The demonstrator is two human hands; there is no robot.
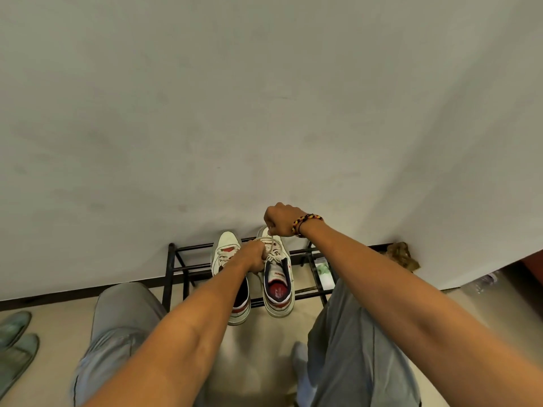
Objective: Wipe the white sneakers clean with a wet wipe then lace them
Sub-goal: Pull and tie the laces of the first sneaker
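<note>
Two white sneakers with red and navy trim stand side by side on a black metal shoe rack (173, 270) against the wall. The left sneaker (224, 254) is partly hidden by my left forearm. The right sneaker (277, 284) shows its navy lining and insole. My left hand (255, 258) grips the white lace (271, 240) over the right sneaker's tongue. My right hand (279, 220) is raised above the toe, fingers curled round the other end of the lace, which runs taut between both hands.
A green and white wet wipe pack (323, 273) lies on the rack to the right. A brown crumpled thing (401, 255) sits at the rack's far right corner. Green slippers (14, 345) lie on the floor at left. My knees in grey trousers flank the rack.
</note>
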